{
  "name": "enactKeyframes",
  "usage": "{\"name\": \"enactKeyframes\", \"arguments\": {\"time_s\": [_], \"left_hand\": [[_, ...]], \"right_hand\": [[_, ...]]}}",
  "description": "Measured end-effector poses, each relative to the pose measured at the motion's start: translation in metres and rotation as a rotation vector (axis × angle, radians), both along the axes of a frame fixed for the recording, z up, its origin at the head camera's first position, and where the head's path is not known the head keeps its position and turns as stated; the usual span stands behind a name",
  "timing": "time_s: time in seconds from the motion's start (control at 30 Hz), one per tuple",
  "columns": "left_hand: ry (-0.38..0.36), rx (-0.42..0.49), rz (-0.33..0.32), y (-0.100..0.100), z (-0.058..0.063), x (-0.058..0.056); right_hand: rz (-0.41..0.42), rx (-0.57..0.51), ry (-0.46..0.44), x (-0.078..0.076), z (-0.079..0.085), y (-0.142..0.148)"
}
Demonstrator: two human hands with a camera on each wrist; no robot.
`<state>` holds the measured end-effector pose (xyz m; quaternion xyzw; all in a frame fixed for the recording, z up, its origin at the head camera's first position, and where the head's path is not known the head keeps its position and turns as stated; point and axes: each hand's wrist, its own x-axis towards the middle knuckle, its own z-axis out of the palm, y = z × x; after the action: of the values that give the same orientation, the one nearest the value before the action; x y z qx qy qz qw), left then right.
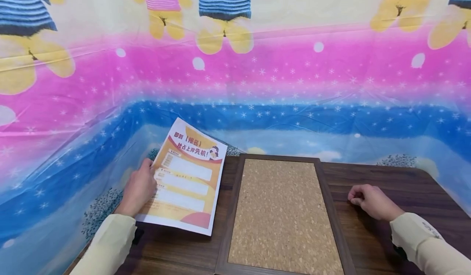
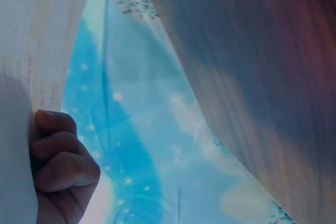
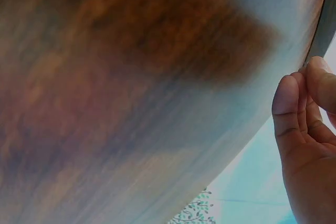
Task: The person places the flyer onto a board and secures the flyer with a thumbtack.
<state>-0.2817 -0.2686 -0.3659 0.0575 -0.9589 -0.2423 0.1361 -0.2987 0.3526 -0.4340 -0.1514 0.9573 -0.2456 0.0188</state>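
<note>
My left hand point(image 1: 140, 190) grips the left edge of a printed sheet of paper point(image 1: 187, 172). The sheet is white-edged, with orange and yellow print and pale boxes, and it tilts up above the table. In the left wrist view, curled fingers point(image 2: 62, 148) lie against the paper point(image 2: 50, 40). A cork board point(image 1: 281, 213) in a dark brown frame lies to the right of the sheet. Right of the board, my right hand point(image 1: 375, 201) is over the table, thumb and fingertips close together. Whether something tiny sits between those fingertips point(image 3: 286, 95) cannot be made out.
The board lies on a dark wood-grain table point(image 1: 397, 185), whose right corner is rounded. Behind and to the left hangs a pink and blue cloth point(image 1: 235, 86) printed with bears and snowflakes, close to the table's edges.
</note>
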Motion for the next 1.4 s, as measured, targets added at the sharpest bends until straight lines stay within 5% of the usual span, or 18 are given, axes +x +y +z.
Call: {"name": "enactKeyframes", "arguments": {"time_s": [0.57,1.17,1.4], "left_hand": [[0.014,0.089,-0.029,0.039,0.012,-0.003],[-0.123,0.188,-0.120,0.103,-0.010,-0.021],[-0.162,0.125,-0.172,0.125,-0.027,-0.032]], "right_hand": [[-0.050,-0.012,0.140,0.006,0.012,-0.001],[-0.037,0.015,0.191,0.012,0.024,0.002],[-0.027,0.022,0.213,0.014,0.030,0.003]]}}
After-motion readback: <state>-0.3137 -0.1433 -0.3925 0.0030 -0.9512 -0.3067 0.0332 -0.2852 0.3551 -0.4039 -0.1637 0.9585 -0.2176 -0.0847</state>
